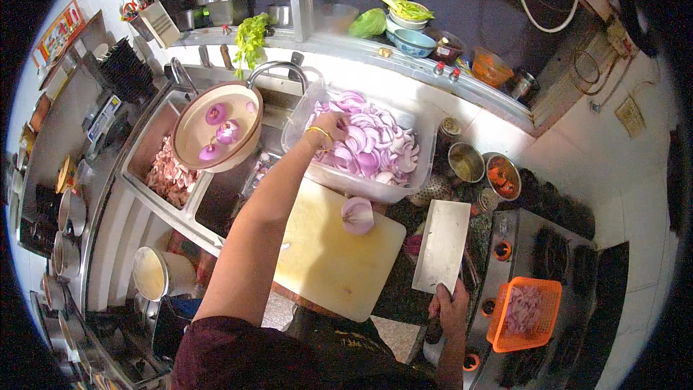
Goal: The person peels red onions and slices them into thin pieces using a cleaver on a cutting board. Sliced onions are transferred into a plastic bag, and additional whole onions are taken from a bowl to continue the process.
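Note:
My left hand (331, 125), with a yellow bangle at the wrist, reaches over the cutting board into a translucent plastic tub (357, 184). Its fingers are at the sliced red onions (373, 138) heaped there; whether they grip any is hidden. My right hand (452, 309) holds a Chinese cleaver (444, 244) by its handle, the broad blade pointing away from me beside the board. On the pale cutting board (335, 260) lies a piece of peeled red onion (358, 215), near the tub's front wall.
A basin (187, 160) of water with several red onions rests over the sink (192, 211), near a pile of raw meat pieces (170, 173). To the right, an orange basket (525, 344) sits on the gas stove (506, 227). Metal pots (466, 162) stand by the wall.

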The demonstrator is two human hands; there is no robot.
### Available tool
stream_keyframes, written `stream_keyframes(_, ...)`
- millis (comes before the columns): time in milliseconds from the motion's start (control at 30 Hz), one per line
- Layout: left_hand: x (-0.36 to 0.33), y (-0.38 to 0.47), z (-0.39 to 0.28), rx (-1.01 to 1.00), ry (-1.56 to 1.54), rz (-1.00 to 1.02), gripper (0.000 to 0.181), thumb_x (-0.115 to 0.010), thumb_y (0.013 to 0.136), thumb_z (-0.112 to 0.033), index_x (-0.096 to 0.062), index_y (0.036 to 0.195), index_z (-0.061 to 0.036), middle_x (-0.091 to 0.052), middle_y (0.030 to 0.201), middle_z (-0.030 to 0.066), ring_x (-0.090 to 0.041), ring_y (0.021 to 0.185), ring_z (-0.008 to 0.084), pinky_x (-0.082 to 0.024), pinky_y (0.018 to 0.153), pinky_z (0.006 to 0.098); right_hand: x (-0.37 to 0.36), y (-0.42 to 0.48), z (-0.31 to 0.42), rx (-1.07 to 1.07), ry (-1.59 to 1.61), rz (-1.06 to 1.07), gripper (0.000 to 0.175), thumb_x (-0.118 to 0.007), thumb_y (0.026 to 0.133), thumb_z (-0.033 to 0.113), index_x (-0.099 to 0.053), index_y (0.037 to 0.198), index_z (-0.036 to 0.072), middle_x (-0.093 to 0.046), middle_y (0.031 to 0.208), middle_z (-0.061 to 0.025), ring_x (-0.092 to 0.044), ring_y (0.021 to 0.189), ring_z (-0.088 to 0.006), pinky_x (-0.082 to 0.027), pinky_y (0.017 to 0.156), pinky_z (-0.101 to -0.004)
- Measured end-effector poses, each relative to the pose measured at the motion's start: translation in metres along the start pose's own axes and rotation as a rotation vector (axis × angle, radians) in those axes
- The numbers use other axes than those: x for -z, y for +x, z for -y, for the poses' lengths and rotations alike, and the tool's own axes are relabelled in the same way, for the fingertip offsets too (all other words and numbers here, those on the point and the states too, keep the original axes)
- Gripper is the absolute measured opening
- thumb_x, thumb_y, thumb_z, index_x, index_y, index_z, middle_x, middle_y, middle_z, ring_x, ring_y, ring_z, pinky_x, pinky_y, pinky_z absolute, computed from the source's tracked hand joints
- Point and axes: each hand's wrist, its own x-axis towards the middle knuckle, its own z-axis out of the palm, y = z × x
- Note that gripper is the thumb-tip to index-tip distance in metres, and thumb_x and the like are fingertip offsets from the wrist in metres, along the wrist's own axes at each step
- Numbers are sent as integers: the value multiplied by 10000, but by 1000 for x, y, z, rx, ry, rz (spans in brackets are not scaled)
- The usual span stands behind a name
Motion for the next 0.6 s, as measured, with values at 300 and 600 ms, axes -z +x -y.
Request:
stream_keyframes(300,32,-9,5,284,-538,-124,569,-824,715,-290,-542,1111,7,-664,894,197,-666,798,260,-528,741,347,12,15,-7,-27,-30,-51,292,-528,948,164,-494,1172,-20,-452,560,-24,-440,410,-120,-397,382,-284)
stream_keyframes(600,13,-22,-48,-171,330,189,341,-816,614,-281,-681,880,-115,-687,849,98,-663,858,282,-522,770,383,-1,33,3,-24,-52,2,205,-507,941,110,-510,1109,-6,-522,597,-57,-459,401,-132,-399,376,-287)
